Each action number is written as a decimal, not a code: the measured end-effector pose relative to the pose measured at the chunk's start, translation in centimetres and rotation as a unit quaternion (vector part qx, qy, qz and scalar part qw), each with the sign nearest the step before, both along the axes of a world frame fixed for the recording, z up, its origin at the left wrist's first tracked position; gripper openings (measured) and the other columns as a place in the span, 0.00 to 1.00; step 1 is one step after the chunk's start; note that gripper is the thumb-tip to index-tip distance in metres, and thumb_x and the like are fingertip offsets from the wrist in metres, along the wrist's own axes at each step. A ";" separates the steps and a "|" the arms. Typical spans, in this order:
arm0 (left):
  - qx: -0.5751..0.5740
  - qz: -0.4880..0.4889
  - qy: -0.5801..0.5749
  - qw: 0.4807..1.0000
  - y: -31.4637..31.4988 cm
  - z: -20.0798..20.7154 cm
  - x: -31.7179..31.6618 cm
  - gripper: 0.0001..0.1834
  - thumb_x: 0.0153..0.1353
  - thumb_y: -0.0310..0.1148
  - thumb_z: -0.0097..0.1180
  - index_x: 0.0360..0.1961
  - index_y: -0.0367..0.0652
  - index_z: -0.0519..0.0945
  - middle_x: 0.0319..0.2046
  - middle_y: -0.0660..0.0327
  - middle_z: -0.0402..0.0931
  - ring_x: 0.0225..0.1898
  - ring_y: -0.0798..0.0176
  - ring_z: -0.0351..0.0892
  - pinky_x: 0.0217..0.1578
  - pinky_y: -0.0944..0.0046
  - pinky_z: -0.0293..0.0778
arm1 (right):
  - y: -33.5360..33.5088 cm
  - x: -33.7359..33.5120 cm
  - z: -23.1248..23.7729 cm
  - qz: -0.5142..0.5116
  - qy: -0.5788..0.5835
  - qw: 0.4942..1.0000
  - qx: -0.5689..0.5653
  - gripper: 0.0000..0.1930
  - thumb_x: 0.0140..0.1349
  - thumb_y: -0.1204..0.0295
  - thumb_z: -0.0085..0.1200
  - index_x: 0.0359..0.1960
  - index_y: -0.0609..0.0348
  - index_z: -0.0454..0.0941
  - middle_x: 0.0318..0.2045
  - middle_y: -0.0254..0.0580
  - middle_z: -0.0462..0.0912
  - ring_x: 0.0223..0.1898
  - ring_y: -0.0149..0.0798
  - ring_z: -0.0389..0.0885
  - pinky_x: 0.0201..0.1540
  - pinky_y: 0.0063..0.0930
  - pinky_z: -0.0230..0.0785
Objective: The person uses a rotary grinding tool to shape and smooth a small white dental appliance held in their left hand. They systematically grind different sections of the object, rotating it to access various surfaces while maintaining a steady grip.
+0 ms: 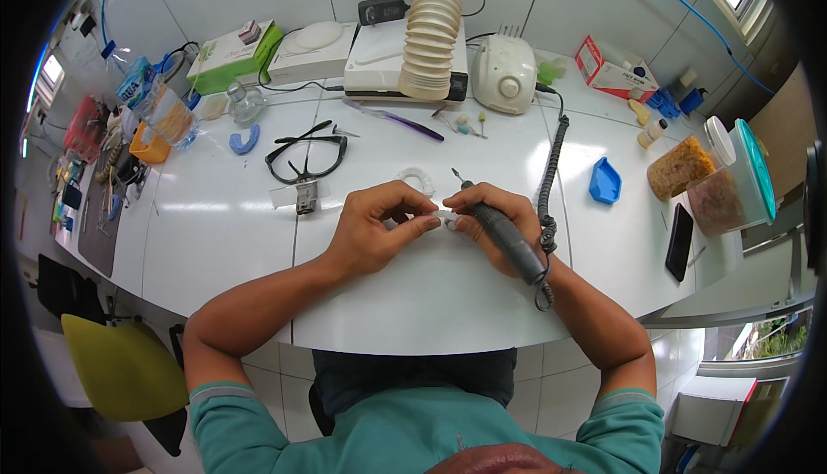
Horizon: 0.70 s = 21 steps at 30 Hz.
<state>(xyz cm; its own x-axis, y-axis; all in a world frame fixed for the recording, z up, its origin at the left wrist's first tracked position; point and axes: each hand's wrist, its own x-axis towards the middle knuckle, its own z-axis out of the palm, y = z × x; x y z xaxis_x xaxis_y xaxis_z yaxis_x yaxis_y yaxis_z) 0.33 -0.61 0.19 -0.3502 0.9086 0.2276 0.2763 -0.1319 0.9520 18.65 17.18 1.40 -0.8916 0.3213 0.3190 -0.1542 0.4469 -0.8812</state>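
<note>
My left hand (372, 223) pinches one side of a small whitish, translucent piece (445, 215) between thumb and fingertips. Fingertips of my right hand (514, 207) meet its other side. Lying across that right hand is a dark grey rotary handpiece (508, 243), its thin bur tip pointing up and away to the left. A coiled black cable (552, 168) runs from its rear end up to a cream control unit (505, 74) with a round knob. Just beyond my fingers a white, arch-shaped dental piece (417, 178) rests on the white table (362, 302). Fingers hide much of the small piece.
Black-framed glasses (307, 164) and a blue arch-shaped piece (245, 139) lie to the left. A ribbed suction hose (429, 30) stands at the back. Rightward are a blue tray (606, 181), a black phone (679, 243) and plastic tubs (732, 185).
</note>
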 end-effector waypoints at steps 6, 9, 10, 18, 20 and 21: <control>0.030 -0.012 0.008 0.999 0.1 -0.2 -0.1 0.07 0.69 0.22 0.74 0.45 0.36 0.88 0.42 0.60 0.85 0.41 0.71 0.85 0.42 0.68 0.81 | 0.2 -0.1 0.2 0.014 0.012 0.999 0.034 0.10 0.67 0.82 0.70 0.48 0.62 0.89 0.40 0.47 0.92 0.41 0.40 0.91 0.46 0.32 0.83; 0.028 -0.013 0.006 0.999 0.1 -0.2 -0.1 0.07 0.68 0.21 0.74 0.44 0.36 0.88 0.42 0.60 0.85 0.41 0.71 0.85 0.42 0.68 0.81 | 0.3 0.0 0.2 0.015 0.017 0.999 0.042 0.09 0.68 0.83 0.67 0.48 0.62 0.88 0.40 0.45 0.91 0.41 0.37 0.90 0.48 0.31 0.82; 0.027 -0.013 0.005 1.000 0.1 -0.1 -0.1 0.07 0.68 0.21 0.74 0.44 0.36 0.88 0.42 0.60 0.85 0.41 0.71 0.85 0.41 0.68 0.80 | 0.3 -0.1 0.0 0.012 0.026 0.999 0.040 0.09 0.68 0.82 0.69 0.48 0.62 0.88 0.39 0.45 0.91 0.40 0.38 0.91 0.46 0.31 0.82; -0.001 -0.011 0.000 1.000 -0.2 0.2 -0.1 0.08 0.69 0.24 0.75 0.45 0.35 0.88 0.38 0.62 0.86 0.38 0.74 0.82 0.39 0.69 0.78 | 0.3 -0.1 -0.1 0.000 0.020 0.999 0.026 0.08 0.67 0.80 0.71 0.45 0.61 0.88 0.36 0.45 0.91 0.38 0.39 0.92 0.42 0.31 0.83; -0.003 -0.012 -0.001 1.000 -0.2 0.3 0.0 0.08 0.70 0.25 0.75 0.46 0.35 0.88 0.37 0.62 0.86 0.37 0.74 0.83 0.39 0.70 0.78 | 0.4 -0.1 -0.4 0.003 0.017 1.000 0.009 0.08 0.67 0.79 0.72 0.46 0.61 0.88 0.37 0.45 0.91 0.38 0.39 0.92 0.43 0.30 0.83; -0.004 -0.012 -0.003 1.000 -0.2 0.3 0.0 0.08 0.70 0.25 0.74 0.46 0.35 0.89 0.37 0.62 0.87 0.37 0.74 0.83 0.39 0.70 0.79 | 0.5 0.0 -0.5 0.005 0.015 1.000 0.001 0.09 0.67 0.79 0.72 0.46 0.60 0.87 0.37 0.45 0.91 0.39 0.39 0.92 0.43 0.30 0.83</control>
<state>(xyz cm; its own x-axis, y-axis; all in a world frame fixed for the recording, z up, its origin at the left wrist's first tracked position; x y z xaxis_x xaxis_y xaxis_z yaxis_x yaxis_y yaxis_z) 0.30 -0.78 0.53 -0.3291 0.9187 0.2184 0.2665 -0.1316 0.9548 18.62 17.66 0.88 -0.8846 0.3119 0.3468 -0.1854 0.4470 -0.8751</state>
